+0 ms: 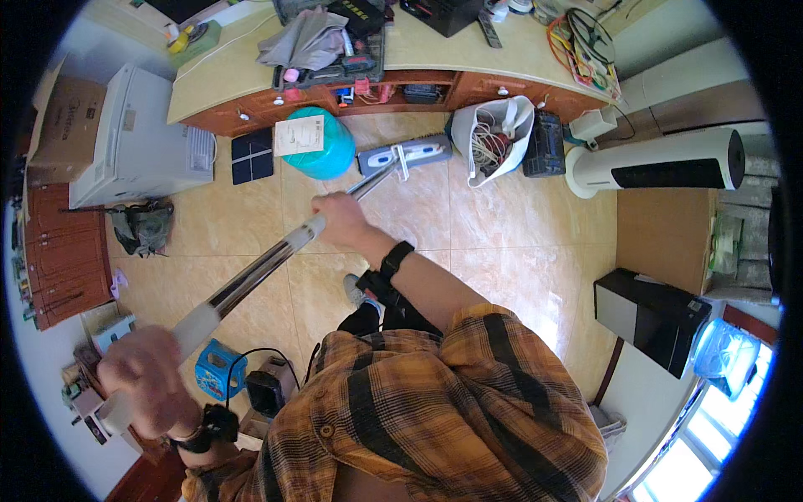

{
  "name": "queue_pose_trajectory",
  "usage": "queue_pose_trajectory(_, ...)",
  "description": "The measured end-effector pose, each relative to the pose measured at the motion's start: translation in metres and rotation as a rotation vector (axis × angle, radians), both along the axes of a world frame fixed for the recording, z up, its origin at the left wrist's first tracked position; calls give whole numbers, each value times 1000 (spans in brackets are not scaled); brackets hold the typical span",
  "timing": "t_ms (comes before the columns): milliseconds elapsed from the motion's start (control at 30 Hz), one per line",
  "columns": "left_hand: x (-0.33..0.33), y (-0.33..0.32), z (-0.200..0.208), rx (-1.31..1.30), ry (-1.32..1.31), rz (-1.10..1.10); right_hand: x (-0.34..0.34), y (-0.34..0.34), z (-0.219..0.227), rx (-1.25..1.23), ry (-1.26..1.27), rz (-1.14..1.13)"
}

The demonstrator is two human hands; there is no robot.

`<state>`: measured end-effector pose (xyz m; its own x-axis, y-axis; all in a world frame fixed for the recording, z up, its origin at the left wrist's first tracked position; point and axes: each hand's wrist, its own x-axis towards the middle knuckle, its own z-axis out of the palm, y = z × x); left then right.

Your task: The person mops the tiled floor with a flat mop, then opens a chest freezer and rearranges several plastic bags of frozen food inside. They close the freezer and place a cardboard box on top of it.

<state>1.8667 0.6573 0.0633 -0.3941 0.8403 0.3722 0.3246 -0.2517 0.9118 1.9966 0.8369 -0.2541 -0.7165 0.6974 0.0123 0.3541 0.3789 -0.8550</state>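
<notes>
Head: mop (253, 277) through right grip (341, 221)

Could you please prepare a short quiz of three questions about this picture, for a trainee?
1. True or false: along the silver metal pole with white sleeves, the right hand is nearer the flat grey-and-white mop head than the left hand.
2. What lies on the round teal container: (a) grey cloth, (b) pale rectangular sheet, (c) black remote control?
3. What is visible inside the open white bag?

Key: 1. True. 2. b. 3. Tangled cables, some of them white.
</notes>
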Motion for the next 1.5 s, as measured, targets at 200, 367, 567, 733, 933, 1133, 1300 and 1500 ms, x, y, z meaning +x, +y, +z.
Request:
queue_pose_trajectory(200,-33,2,32,-2,-265,-93,25,-62,28,-163,-92,193)
queue_pose_trajectory(367,-40,23,10,27,-397,-559,54,-70,23,-189,-153,236)
queue_pose_trajectory(567,-63,3,10,-41,-399,-842,41,-81,18,-62,-205,408)
queue_pose_trajectory(733,-105,-59,27,19,-361,-951,-23,-130,22,-85,-224,516)
queue_pose_trajectory(933,-184,-153,55,-3,-201,-1145,-159,-213,19,-50,1,550)
queue_pose_trajectory(1133,-222,-232,72,-13,-11,-845,-290,-302,14,-89,227,672)
queue_pose_trajectory(1300,-248,-281,69,-54,54,-835,-353,-342,26,-93,116,875)
queue_pose_trajectory(1500,-273,-330,67,75,3,-535,-386,-352,43,32,-16,999)
